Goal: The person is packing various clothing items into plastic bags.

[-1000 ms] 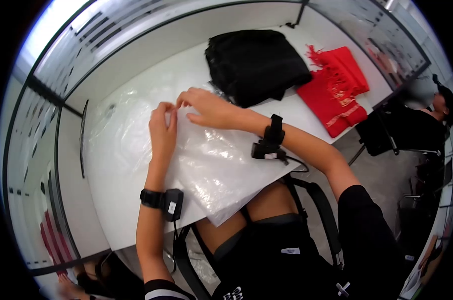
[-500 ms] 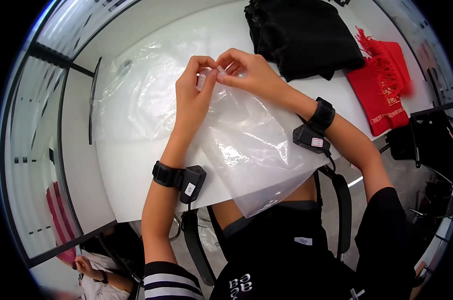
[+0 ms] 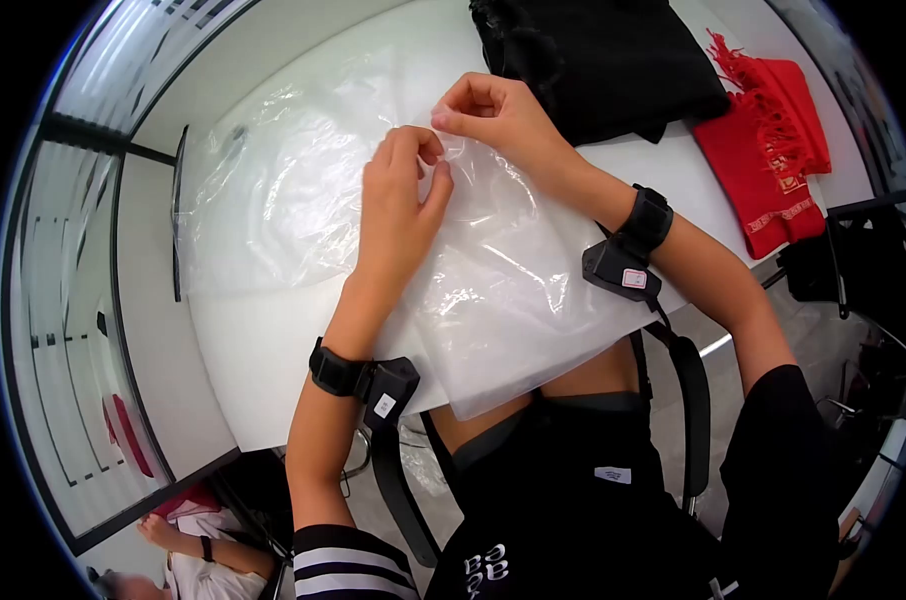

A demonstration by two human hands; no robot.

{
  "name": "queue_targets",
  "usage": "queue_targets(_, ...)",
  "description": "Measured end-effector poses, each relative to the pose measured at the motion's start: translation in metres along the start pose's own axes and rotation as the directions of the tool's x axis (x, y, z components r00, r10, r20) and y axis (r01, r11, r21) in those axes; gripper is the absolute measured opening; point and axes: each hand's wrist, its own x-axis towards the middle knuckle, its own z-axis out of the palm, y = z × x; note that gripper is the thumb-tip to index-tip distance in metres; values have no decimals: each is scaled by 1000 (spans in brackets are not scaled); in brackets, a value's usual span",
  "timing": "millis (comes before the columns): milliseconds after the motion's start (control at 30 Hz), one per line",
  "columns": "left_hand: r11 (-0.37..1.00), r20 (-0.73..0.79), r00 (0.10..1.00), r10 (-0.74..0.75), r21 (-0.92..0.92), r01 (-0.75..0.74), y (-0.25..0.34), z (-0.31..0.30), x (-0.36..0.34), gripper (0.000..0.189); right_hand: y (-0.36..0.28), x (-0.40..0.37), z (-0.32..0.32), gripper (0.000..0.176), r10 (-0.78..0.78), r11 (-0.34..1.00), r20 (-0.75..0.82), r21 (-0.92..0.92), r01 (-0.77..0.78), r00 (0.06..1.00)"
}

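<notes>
A clear plastic bag (image 3: 503, 310) lies across the front of the white table (image 3: 293, 385), its lower edge hanging slightly over toward my lap. At its top, the thumb and bent fingers of my right hand (image 3: 498, 115) pinch the bag's edge. Just below and to the left is my left hand (image 3: 403, 195), its curled fingers and thumb apart, over the bag with no visible hold on it. Beyond my left hand, another clear plastic bag (image 3: 273, 210) is spread flat on the table.
At the back right lies a folded black cloth (image 3: 603, 70) with a fringed edge. Beside it is a folded red scarf (image 3: 763, 160) with fringe. A glass partition (image 3: 83, 330) stands at the left. Another person's hand (image 3: 158, 530) holds dark red fabric at the lower left.
My hands were together at the bag's top edge; now they are apart. The left has come down and loosened, the right has risen slightly. The bag's lower corner has shifted up and left.
</notes>
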Motion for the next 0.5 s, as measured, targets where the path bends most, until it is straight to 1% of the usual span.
queue_targets(33, 1000, -1, 1000, -2, 4, 2, -2, 0, -2, 15, 0, 1, 1, 16, 18, 998, 37, 64, -21, 999)
queue_targets(67, 997, 42, 996, -73, -32, 75, -3, 0, -2, 14, 0, 1, 1, 17, 9, 1000, 45, 23, -10, 999)
queue_targets(100, 987, 88, 986, -142, -67, 148, -3, 0, -2, 12, -1, 1, 1, 17, 8, 1000, 45, 24, -9, 999)
queue_targets(167, 990, 100, 986, -131, -47, 136, -3, 0, -3, 14, -3, 0, 1, 20, -53, 998, 153, -24, 57, 987)
queue_targets(200, 983, 95, 983, -156, -81, 164, -4, 0, -3, 16, -4, 1, 1, 24, -45, 997, 186, -53, 56, 981)
queue_targets(267, 974, 92, 978, -185, -113, 195, -5, 0, -5, 18, -3, 1, 2, 23, -37, 996, 192, -76, 52, 981)
queue_targets(333, 956, 123, 962, -245, -131, 261, -7, 0, -6, 23, -4, 1, 3, 22, -13, 993, 195, -111, 35, 981)
queue_targets(500, 955, 103, 965, -241, -152, 255, -9, 1, -6, 24, -8, 0, 1, 22, 34, 995, 229, -98, -12, 973)
